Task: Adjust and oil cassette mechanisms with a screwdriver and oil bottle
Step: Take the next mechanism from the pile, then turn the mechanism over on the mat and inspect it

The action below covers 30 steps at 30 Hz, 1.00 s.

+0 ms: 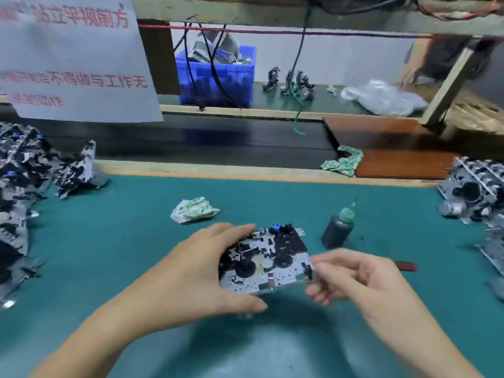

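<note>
- Nearest, the left hand point(196, 271) grips a cassette mechanism point(266, 261) by its left side, fingers curled over the far edge and thumb under the near edge, holding it above the green mat point(109, 255).
- Just right of it, the right hand point(360, 279) has its fingers loosely curled, the fingertips point(317, 261) at the mechanism's right edge; whether they pinch it or only touch it cannot be told.
- Beyond the right hand, a dark oil bottle point(338, 227) with a green nozzle stands upright on the mat, and a small red-and-black object point(406, 266) lies to its right.
- Behind the mechanism, a crumpled rag point(193, 210) lies mid-mat.
- Along the mat's left edge sits a heap of mechanisms point(21, 186); at its right edge, a stack of more mechanisms point(474, 195).
- Past the mat's far edge runs a dark conveyor belt point(218, 143), with a second rag point(343, 160) beside a brown board point(395, 148).
- Farthest, a blue bin point(218, 77) and a clear plastic bag point(381, 98) rest on the opposite bench, with a paper notice point(73, 58) hanging at upper left.
</note>
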Tool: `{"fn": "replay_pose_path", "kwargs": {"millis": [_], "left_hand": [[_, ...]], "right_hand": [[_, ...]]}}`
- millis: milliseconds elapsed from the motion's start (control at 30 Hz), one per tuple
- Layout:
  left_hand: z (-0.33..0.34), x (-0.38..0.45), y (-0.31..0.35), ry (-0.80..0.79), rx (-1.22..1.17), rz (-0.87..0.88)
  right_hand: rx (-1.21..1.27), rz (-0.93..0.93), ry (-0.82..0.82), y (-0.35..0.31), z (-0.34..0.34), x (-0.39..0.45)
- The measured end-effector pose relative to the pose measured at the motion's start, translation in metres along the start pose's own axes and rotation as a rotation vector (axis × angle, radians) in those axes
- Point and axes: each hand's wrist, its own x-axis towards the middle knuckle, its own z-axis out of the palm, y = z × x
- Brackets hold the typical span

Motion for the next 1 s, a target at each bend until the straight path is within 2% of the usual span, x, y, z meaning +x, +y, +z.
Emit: {"fn": "replay_pose_path", "kwargs": {"millis": [67, 200, 267, 333, 400, 467, 533, 600, 633, 700, 767, 867, 1000], "left_hand": [[0.009, 0.011, 0.006, -0.21, -0.217, -0.061], [0.025, 0.035, 0.012, -0.687, -0.637, -0.184], [0.037, 0.043, 0.012, -0.811, -0.771, -0.233], [0.048, 0.048, 0.007, -0.841, -0.819, -0.299], [0.056, 0.05, 0.0, -0.777, -0.819, -0.339], [0.059, 0.048, -0.006, -0.514, -0.731, -0.369], [0.062, 0.044, -0.013, -0.213, -0.47, -0.276], [0.061, 0.037, -0.021, -0.009, -0.159, -0.097], [0.062, 0.034, -0.024, 0.023, -0.153, -0.024], [0.067, 0.027, -0.029, -0.065, -0.308, 0.098], [0.075, 0.023, -0.033, -0.143, -0.258, 0.179], [0.083, 0.028, -0.033, -0.079, -0.148, 0.248], [0.086, 0.029, -0.033, -0.031, -0.164, 0.248]], "right_hand": [[-0.091, -0.059, 0.077, 0.004, -0.012, -0.014], [-0.444, -0.209, 0.271, 0.021, -0.03, -0.019], [-0.445, -0.172, 0.319, 0.032, -0.036, -0.014], [-0.416, -0.104, 0.34, 0.044, -0.042, -0.007], [-0.416, -0.052, 0.352, 0.057, -0.046, -0.002], [-0.42, -0.014, 0.364, 0.069, -0.051, 0.002], [-0.436, 0.001, 0.372, 0.078, -0.052, 0.006], [-0.483, -0.017, 0.38, 0.083, -0.053, 0.007], [-0.52, -0.034, 0.382, 0.085, -0.053, 0.007], [-0.596, -0.067, 0.382, 0.087, -0.053, 0.006], [-0.603, -0.072, 0.379, 0.088, -0.053, 0.006], [-0.593, -0.067, 0.367, 0.087, -0.052, 0.005], [-0.65, -0.074, 0.351, 0.088, -0.051, 0.003]]}}
